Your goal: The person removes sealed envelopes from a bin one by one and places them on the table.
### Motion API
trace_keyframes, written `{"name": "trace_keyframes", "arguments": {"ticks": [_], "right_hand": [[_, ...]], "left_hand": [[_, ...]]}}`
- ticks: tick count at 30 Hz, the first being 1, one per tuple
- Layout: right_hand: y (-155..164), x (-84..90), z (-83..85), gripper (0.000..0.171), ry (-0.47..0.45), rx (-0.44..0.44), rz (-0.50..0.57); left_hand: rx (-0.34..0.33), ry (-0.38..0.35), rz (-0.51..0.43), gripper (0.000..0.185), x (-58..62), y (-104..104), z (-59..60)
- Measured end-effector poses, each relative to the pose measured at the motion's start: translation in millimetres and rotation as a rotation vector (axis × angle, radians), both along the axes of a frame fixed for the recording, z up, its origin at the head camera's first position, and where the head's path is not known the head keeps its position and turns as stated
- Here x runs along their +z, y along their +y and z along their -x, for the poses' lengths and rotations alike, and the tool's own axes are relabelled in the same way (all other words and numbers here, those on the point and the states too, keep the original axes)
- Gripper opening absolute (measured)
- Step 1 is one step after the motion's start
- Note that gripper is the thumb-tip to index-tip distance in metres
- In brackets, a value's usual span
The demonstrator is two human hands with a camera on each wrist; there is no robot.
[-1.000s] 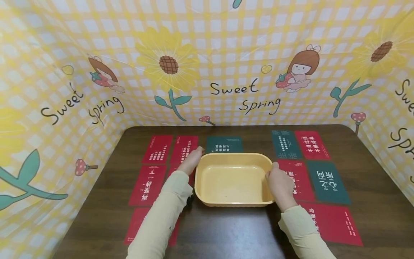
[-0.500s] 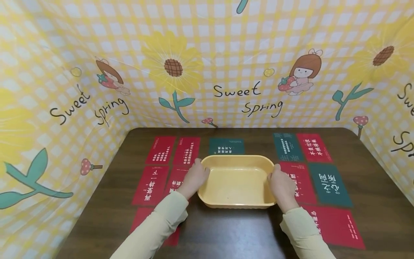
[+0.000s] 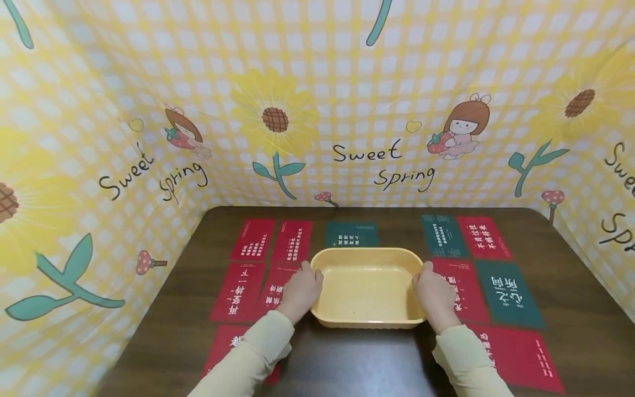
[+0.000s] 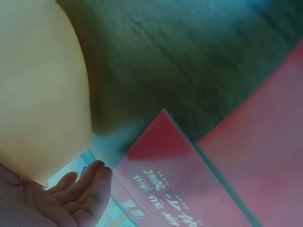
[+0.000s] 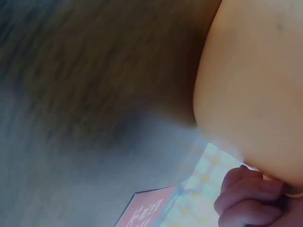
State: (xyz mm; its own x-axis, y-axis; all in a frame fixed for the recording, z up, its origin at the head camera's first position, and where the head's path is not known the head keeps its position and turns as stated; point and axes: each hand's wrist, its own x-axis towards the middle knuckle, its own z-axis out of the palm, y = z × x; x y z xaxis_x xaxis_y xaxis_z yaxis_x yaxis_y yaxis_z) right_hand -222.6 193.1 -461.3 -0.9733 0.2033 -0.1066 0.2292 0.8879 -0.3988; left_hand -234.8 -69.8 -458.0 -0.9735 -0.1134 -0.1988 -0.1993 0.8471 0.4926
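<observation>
A pale yellow plastic basin, rectangular with rounded corners, is in the middle of the head view with nothing inside. My left hand grips its left rim, thumb over the edge and fingers outside. At the opposite end, my right hand holds the right rim the same way. The left wrist view shows the outer wall of the basin above the left fingers. In the right wrist view, curled right fingers lie under the rim. Whether the basin touches the table cannot be told.
Red and green cards with white writing lie on the dark wooden table. Among them are a red card on the left and a green card on the right. A yellow checked cloth surrounds the table's back and sides.
My left hand has slid from the basin's far left corner toward me, onto the middle of its left side. My right hand keeps its hold. The head view has shifted slightly.
</observation>
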Motion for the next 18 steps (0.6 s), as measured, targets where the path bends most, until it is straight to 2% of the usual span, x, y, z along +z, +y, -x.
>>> {"name": "trace_keyframes", "arguments": {"ticks": [10, 15, 18], "right_hand": [[3.5, -5.9, 16.9, 0.051, -0.022, -0.021, 0.005], [5.8, -8.8, 18.6, 0.056, -0.005, -0.04, 0.053], [6.4, -4.2, 18.8, 0.06, 0.011, -0.035, 0.067]], "left_hand": [[0.013, 0.062, 0.04, 0.042, -10.1, 5.1, 14.2], [0.005, 0.059, 0.026, 0.045, -9.0, 4.7, 15.0], [-0.006, 0.075, 0.022, 0.053, -4.9, 4.5, 16.3]]}}
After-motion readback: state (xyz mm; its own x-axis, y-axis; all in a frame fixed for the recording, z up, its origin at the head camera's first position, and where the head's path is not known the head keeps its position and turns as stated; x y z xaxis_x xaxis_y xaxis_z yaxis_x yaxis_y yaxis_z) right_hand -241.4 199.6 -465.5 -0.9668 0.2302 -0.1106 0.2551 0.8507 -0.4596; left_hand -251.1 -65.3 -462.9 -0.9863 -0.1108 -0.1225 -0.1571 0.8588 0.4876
